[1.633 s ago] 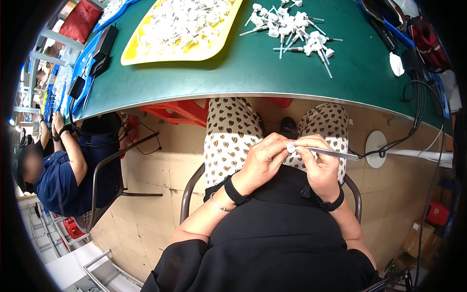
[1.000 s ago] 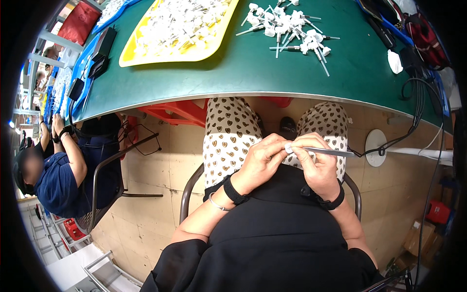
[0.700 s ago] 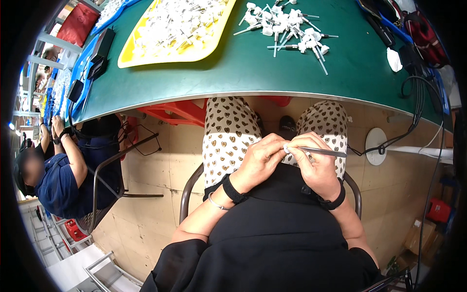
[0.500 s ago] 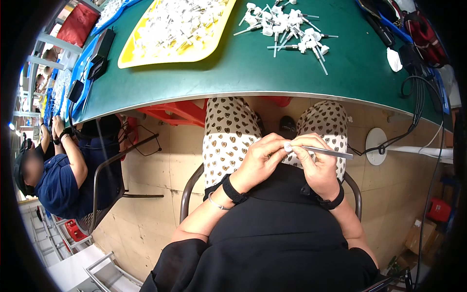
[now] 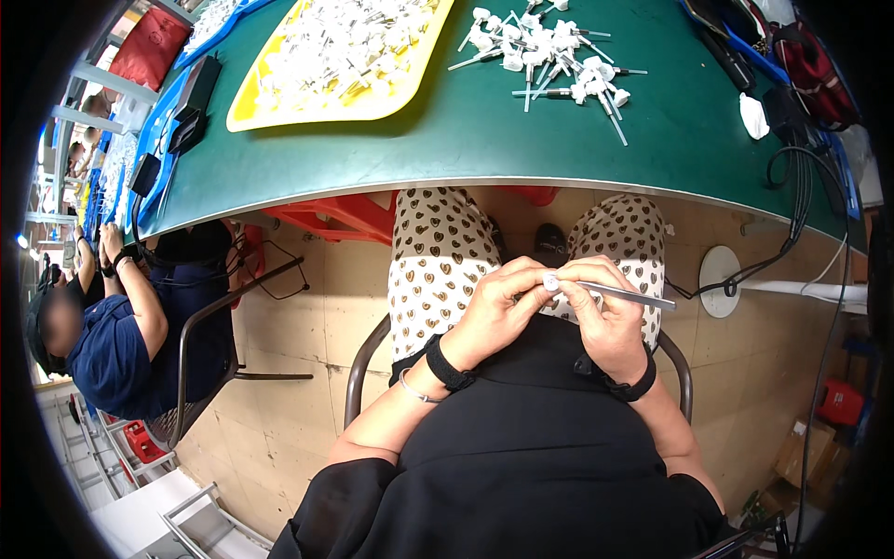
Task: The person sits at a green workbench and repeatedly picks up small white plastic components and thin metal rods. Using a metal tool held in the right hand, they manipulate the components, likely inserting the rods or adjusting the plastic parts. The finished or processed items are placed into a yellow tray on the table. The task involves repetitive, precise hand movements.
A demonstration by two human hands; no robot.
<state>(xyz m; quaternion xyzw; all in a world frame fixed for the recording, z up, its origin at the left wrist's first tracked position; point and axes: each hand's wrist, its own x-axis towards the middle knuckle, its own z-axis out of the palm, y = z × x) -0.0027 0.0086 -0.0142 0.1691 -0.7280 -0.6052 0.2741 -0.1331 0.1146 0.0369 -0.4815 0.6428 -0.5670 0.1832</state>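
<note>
Over my lap, my left hand (image 5: 507, 303) pinches a small white plastic part (image 5: 550, 280) between thumb and fingertips. Its shape is mostly covered by my fingers. My right hand (image 5: 610, 321) is closed around slim grey metal tweezers (image 5: 643, 296), whose blunt end sticks out to the right. Their tips meet the white part, where both hands' fingertips come together. Beyond my hands, on the green table (image 5: 521, 154), lies a loose pile of white pump heads with thin clear tubes (image 5: 559, 56). A yellow tray (image 5: 307, 119) at the far left holds many similar white pieces.
Black cables (image 5: 792, 186) hang over the table's right side near a crumpled white scrap (image 5: 753, 115). A black box-shaped device (image 5: 194, 104) stands at the left edge. A co-worker in dark blue (image 5: 116, 335) sits to my left. A white pole base (image 5: 720, 281) is at right.
</note>
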